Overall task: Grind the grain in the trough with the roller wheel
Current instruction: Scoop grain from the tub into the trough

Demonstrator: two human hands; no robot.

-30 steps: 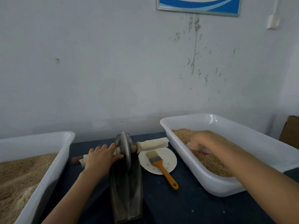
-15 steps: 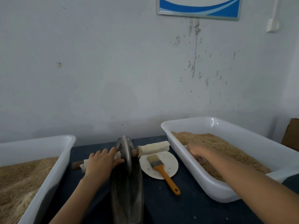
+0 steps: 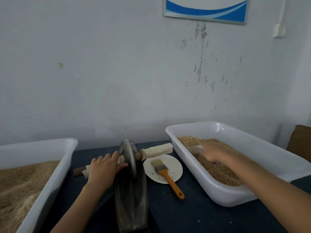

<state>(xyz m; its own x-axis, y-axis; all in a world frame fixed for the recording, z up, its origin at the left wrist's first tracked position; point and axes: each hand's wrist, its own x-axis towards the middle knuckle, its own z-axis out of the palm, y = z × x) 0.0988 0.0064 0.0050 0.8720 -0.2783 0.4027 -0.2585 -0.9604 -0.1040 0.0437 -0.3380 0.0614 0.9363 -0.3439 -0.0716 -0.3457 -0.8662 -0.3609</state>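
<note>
Fingers [image 3: 107,161] round handle [image 3: 84,170] — axle crosswise.

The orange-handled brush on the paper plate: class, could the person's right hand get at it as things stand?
Probably yes. The right hand is in the right tub's grain; the brush lies uncovered beside that tub, nothing over it.

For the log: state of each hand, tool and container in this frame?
left hand: gripping wrapped axle handle
right hand: in right tub's grain, blurred
roller wheel: upright in trough
trough: contents unclear
brush: lying across plate
right tub: part-filled
left tub: part-filled
</note>
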